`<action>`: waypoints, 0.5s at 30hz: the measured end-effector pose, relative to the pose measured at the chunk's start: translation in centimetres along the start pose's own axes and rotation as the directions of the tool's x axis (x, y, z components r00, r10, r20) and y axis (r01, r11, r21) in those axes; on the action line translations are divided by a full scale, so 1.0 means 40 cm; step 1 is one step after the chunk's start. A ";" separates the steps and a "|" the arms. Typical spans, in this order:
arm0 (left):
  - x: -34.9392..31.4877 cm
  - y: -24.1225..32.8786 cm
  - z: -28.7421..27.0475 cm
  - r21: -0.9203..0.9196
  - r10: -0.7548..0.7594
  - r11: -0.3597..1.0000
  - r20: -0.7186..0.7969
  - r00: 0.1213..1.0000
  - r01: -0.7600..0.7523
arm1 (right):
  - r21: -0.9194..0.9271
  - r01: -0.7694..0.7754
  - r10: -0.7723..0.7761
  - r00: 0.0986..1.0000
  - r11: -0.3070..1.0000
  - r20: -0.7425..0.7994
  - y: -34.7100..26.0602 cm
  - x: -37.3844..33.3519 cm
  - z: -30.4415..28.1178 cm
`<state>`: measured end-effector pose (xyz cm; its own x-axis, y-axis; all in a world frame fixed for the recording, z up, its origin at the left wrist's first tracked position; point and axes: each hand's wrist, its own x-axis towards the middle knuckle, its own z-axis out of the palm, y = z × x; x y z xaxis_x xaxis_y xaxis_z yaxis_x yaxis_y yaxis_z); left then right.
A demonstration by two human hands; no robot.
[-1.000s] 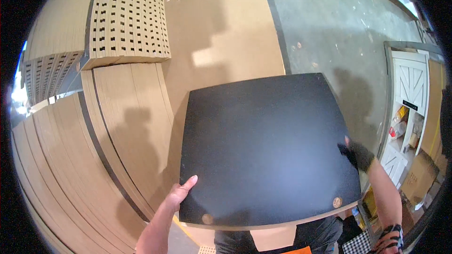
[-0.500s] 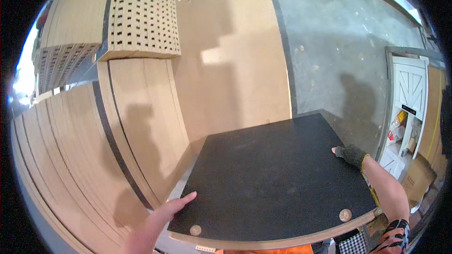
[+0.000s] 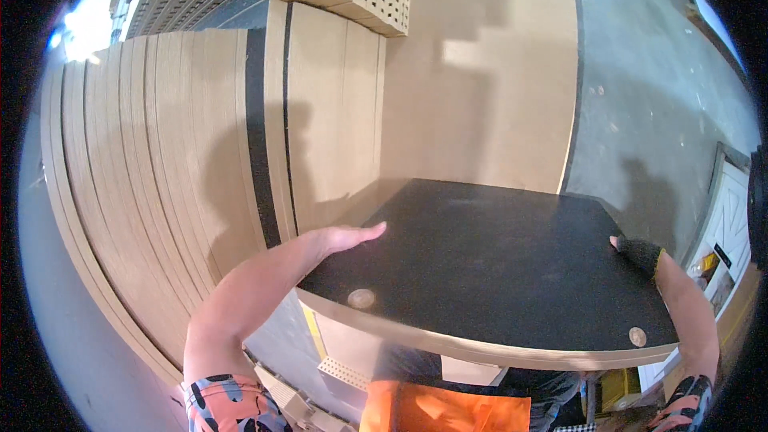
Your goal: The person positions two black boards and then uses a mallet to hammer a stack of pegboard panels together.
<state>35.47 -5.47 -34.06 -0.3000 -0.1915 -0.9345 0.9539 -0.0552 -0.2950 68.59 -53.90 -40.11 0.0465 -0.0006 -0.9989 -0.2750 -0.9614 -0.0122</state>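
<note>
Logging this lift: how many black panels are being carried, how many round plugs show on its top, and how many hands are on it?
Black panel: 1
Round plugs, near left and near right: 2
Hands on the panel, left hand and gloved right hand: 2
Total: 5

stacked fibreboard sheets (image 3: 160,152) on grey concrete floor (image 3: 664,88).

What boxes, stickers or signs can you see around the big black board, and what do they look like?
Small dark label: on the white panelled door at the far right edge, a slim slanted rectangle.
Yellow packages: low beside that door, near the gloved right hand; small and blurred, shape unclear.
Yellow box: under the black board, bottom right, mostly hidden.
No screens or wall signs show.
</note>
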 end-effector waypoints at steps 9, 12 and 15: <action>0.007 0.042 0.021 -0.146 -0.018 0.988 0.189 0.982 0.046 | 0.143 -0.038 0.033 0.999 0.989 0.040 0.046 0.049 -0.003; 0.069 -0.065 0.031 -0.149 0.066 0.987 0.008 0.998 -0.064 | 0.168 0.008 -0.018 0.998 0.986 0.061 0.094 0.100 0.020; 0.045 -0.102 0.072 -0.174 0.213 0.961 -0.022 0.977 -0.213 | 0.396 0.182 -0.164 0.983 0.900 -0.078 0.060 -0.039 0.092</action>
<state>31.06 -8.43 -33.96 -0.0902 -0.1771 -0.9801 0.9802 0.1586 -0.1188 64.32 -55.19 -38.76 0.1661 0.1359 -0.9767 -0.6190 -0.7566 -0.2106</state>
